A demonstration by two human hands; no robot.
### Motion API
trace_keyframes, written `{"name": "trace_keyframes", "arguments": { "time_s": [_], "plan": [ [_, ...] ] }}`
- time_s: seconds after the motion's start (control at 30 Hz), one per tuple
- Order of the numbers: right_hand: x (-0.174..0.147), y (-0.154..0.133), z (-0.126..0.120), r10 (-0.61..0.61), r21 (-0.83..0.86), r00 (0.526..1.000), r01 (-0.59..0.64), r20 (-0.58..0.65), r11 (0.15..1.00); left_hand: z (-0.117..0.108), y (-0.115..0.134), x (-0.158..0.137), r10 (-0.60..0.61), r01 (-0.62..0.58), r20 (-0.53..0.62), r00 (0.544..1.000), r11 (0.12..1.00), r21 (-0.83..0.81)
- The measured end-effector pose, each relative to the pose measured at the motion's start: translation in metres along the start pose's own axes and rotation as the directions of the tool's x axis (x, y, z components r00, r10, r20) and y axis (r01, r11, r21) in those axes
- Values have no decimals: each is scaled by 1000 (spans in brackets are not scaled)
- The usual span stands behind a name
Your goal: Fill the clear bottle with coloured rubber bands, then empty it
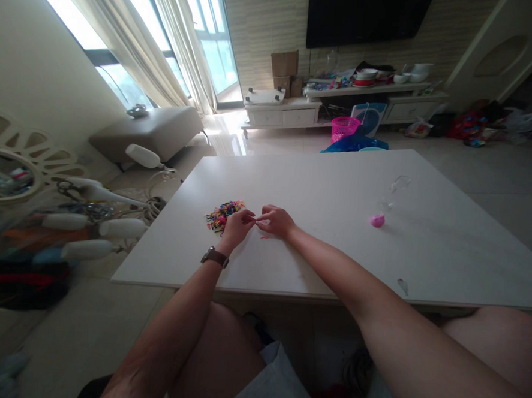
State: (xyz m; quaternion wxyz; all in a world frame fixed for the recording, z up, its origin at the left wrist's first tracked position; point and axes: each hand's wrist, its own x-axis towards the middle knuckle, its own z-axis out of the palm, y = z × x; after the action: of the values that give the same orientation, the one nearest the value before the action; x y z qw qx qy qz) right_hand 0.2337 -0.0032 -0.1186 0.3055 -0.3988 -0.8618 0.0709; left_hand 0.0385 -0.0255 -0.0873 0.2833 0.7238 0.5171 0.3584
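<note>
My left hand and my right hand meet fingertip to fingertip just above the white table. Both are closed in a pinch on something too small to name. Right beside my left hand, partly hidden by it, lies a pile of thin multicoloured strands or bands in yellow, pink, black and blue. Below my right hand a small pink strand rests on the table. A dark-strapped watch is on my left wrist.
A pink rounded object with clear plastic by it sits on the right of the table. A small dark mark or scrap is near the front edge. Beyond stand a pink basket and a low cabinet; white lamp shades crowd the left.
</note>
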Motion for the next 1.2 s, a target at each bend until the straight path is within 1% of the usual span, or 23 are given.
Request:
{"name": "trace_keyframes", "arguments": {
  "time_s": [0.1, 0.2, 0.23, 0.3, 0.37, 0.43, 0.5, 0.6, 0.7, 0.8, 0.93, 1.03, 1.1, 1.13, 1.2],
  "plan": [
    [0, 0, -1, 25, 2, 1000, -25, 9, 1000, 1, 0, 0, 19, -19, 3, 1000, 1000, -8],
    [2, 1, -1, 128, -5, 991, -129, -39, 992, -1, -3, 1, 30, -30, 9, 999, 999, -33],
    [3, 2, -1, 172, -10, 983, -173, -68, 985, -1, -4, 1, 40, -39, 29, 999, 999, -35],
    [5, 4, -1, 258, -22, 957, -263, -131, 964, -3, -4, -1, 78, -77, 117, 990, 997, -13],
    [6, 6, -1, 340, -35, 921, -352, -193, 935, -2, -4, -5, 118, -129, 232, 966, 991, 36],
    [4, 10, -2, 412, -46, 878, -435, -244, 899, 1, -2, -10, 123, -158, 313, 942, 983, 90],
    [-2, 18, -8, 461, -60, 844, -493, -272, 868, 5, -1, -13, 105, -159, 348, 932, 978, 132],
    [-18, 38, -26, 500, -94, 822, -540, -275, 836, 8, 1, -15, 101, -166, 374, 922, 975, 146],
    [-35, 59, -47, 535, -136, 798, -584, -276, 800, 4, 0, -13, 114, -177, 389, 914, 976, 129],
    [-44, 70, -58, 548, -173, 798, -594, -250, 786, -5, -2, -11, 111, -173, 390, 914, 977, 128],
    [-42, 67, -55, 530, -213, 824, -564, -197, 798, -14, -6, -7, 95, -147, 366, 926, 982, 116],
    [-39, 65, -51, 528, -231, 828, -560, -187, 796, -15, -8, -4, 115, -146, 255, 960, 984, 105],
    [-39, 65, -51, 527, -236, 829, -558, -185, 795, -11, -7, -3, 128, -150, 199, 972, 983, 102],
    [-39, 65, -52, 526, -237, 830, -557, -184, 796, -9, -6, -3, 136, -158, 196, 971, 982, 101],
    [-40, 65, -52, 521, -237, 834, -552, -181, 800, -2, -4, -3, 154, -183, 230, 961, 977, 107]
  ]
}}
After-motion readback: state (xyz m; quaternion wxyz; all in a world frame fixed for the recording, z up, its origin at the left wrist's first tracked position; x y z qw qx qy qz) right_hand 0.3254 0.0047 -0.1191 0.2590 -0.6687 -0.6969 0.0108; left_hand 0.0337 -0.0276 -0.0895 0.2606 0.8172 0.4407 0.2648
